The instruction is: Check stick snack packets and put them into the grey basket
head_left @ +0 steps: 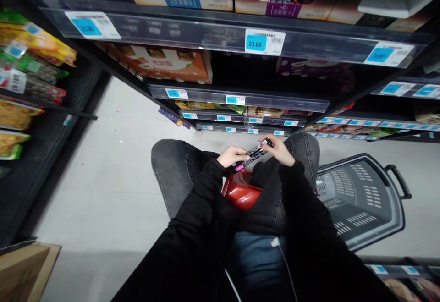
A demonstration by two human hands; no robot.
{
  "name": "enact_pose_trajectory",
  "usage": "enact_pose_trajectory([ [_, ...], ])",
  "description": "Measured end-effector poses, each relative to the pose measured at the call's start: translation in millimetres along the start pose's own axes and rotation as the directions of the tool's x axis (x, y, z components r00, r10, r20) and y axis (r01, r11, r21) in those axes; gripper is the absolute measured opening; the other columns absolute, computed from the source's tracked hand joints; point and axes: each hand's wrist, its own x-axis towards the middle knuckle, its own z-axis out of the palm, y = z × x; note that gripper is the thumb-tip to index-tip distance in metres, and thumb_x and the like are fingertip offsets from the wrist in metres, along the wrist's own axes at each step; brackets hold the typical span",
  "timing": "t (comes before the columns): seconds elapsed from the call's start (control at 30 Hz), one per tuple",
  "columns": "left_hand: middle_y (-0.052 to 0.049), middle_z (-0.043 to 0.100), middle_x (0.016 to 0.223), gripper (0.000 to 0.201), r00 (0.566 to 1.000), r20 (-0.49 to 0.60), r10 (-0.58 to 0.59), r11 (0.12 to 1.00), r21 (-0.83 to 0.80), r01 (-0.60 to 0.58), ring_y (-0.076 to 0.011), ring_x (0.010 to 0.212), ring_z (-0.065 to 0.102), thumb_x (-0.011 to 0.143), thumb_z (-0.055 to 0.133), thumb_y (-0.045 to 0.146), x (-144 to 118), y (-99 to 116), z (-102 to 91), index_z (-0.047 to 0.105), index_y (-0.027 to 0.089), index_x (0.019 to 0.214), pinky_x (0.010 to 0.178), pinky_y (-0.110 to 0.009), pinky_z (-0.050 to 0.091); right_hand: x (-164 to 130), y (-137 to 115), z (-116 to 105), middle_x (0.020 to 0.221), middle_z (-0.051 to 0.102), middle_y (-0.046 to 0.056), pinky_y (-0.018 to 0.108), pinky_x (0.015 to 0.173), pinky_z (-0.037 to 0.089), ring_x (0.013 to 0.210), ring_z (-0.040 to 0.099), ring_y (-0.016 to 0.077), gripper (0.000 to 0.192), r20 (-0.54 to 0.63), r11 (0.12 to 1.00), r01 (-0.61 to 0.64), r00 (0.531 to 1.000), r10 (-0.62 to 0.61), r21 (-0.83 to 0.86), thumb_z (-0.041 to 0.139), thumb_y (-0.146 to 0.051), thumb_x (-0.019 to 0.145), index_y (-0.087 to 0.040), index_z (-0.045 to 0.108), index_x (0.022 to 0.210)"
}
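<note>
A narrow black packet (253, 154) with white print and a pink end is held slantwise above my lap. My left hand (232, 156) grips its lower left part, thumb on top. At its upper right end, my right hand (280, 151) has its fingers closed on the packet near a pale patch. Whether it is a box or a strip, I cannot make out. Below the hands, between my legs, a glossy red stool (243, 193) shows in part. My knees are bent and spread on both sides of it.
Shelves with price tags (264, 42) rise in front; an orange carton (168, 63) sits on one. At right a grey shopping basket (364, 196) with a black handle (398, 182) stands on the floor. Snack bags (30, 73) fill the left rack. A cardboard box (30, 270) lies lower left.
</note>
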Motion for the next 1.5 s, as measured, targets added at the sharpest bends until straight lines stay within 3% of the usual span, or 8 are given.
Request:
enact_pose_trajectory([
  [0.2, -0.001, 0.064, 0.058, 0.031, 0.999, -0.006, -0.036, 0.997, -0.061, 0.036, -0.0115, 0.052, 0.055, 0.056, 0.072, 0.038, 2.5, -1.4, 0.5, 0.068, 0.01, 0.068, 0.051, -0.021, 0.043, 0.5, 5.9, 1.7, 0.072, 0.065, 0.003, 0.025, 0.061, 0.046, 0.063, 0.057, 0.0125, 0.037, 0.069, 0.962, -0.142, 0.989, 0.129, 0.231, 0.057, -0.05, 0.072, -0.016, 0.068, 0.08],
  [0.47, 0.0, 0.06, 0.058, 0.037, 0.993, 0.114, 0.009, 0.987, -0.158, 0.009, -0.0104, 0.053, 0.054, 0.055, 0.074, 0.033, 0.4, 7.5, 17.3, 0.063, 0.009, 0.08, 0.053, -0.021, 0.041, 2.5, 4.8, 7.6, 0.068, 0.066, 0.002, 0.026, 0.062, 0.045, 0.061, 0.057, 0.0135, 0.036, 0.034, 0.98, -0.144, 0.99, 0.14, 0.135, 0.056, -0.05, 0.072, -0.018, 0.071, 0.074],
  [0.63, 0.005, 0.044, 0.046, 0.035, 0.998, 0.054, -0.014, 0.995, -0.097, 0.019, -0.0058, 0.043, 0.04, 0.061, 0.068, 0.041, 2.6, 6.9, 25.5, 0.053, 0.011, 0.054, 0.043, -0.019, 0.03, 4.3, 1.1, 11.2, 0.071, 0.067, 0.002, 0.027, 0.068, 0.044, 0.067, 0.058, 0.015, 0.036, -0.013, 0.994, -0.095, 0.995, 0.096, 0.06, 0.052, -0.05, 0.075, -0.019, 0.07, 0.072],
  [0.83, 0.007, 0.033, 0.042, 0.044, 1.0, 0.014, -0.01, 0.999, -0.041, 0.01, -0.0036, 0.042, 0.031, 0.059, 0.068, 0.042, 6.4, 1.7, 23.9, 0.04, 0.012, 0.043, 0.042, -0.019, 0.024, 5.0, -0.6, 17.3, 0.065, 0.064, 0.002, 0.026, 0.064, 0.042, 0.063, 0.056, 0.0144, 0.038, -0.029, 0.993, -0.1, 0.994, 0.102, 0.065, 0.052, -0.05, 0.075, -0.017, 0.067, 0.065],
  [1.0, 0.004, 0.051, 0.052, 0.032, 0.989, 0.129, -0.066, 0.986, -0.143, 0.085, -0.0074, 0.049, 0.046, 0.055, 0.073, 0.036, 6.8, 2.2, 24.1, 0.056, 0.009, 0.059, 0.049, -0.02, 0.036, 5.7, 1.5, 19.7, 0.059, 0.062, 0.001, 0.026, 0.06, 0.04, 0.058, 0.053, 0.0136, 0.038, -0.097, 0.987, -0.139, 0.984, 0.146, 0.076, 0.053, -0.05, 0.074, -0.017, 0.064, 0.06],
  [1.13, -0.001, 0.063, 0.067, 0.039, 0.972, 0.227, -0.063, 0.96, -0.254, 0.121, -0.0123, 0.063, 0.058, 0.047, 0.079, 0.025, 7.6, -0.4, 24.8, 0.061, 0.008, 0.077, 0.062, -0.024, 0.044, 8.1, 5.6, 20.2, 0.056, 0.059, 0.0, 0.026, 0.059, 0.039, 0.055, 0.051, 0.0131, 0.04, -0.111, 0.984, -0.167, 0.979, 0.173, 0.062, 0.051, -0.05, 0.074, -0.016, 0.061, 0.057],
  [1.27, -0.004, 0.065, 0.07, 0.04, 0.97, 0.214, -0.111, 0.944, -0.282, 0.17, -0.0133, 0.062, 0.06, 0.047, 0.079, 0.024, 7.0, -3.1, 26.7, 0.061, 0.007, 0.078, 0.058, -0.024, 0.045, 10.2, 8.0, 21.0, 0.063, 0.06, 0.001, 0.027, 0.062, 0.041, 0.061, 0.054, 0.0142, 0.035, -0.115, 0.985, -0.159, 0.98, 0.165, 0.062, 0.051, -0.048, 0.074, -0.017, 0.06, 0.063],
  [1.5, -0.006, 0.067, 0.076, 0.046, 0.987, 0.117, -0.11, 0.89, -0.431, 0.15, -0.0145, 0.062, 0.062, 0.048, 0.08, 0.024, 5.5, -0.9, 28.5, 0.061, 0.008, 0.086, 0.061, -0.027, 0.049, 7.9, 4.5, 21.1, 0.079, 0.061, -0.001, 0.03, 0.072, 0.047, 0.075, 0.06, 0.0159, 0.028, 0.001, 0.936, -0.146, 0.988, 0.154, 0.321, 0.065, -0.031, 0.062, -0.021, 0.054, 0.086],
])
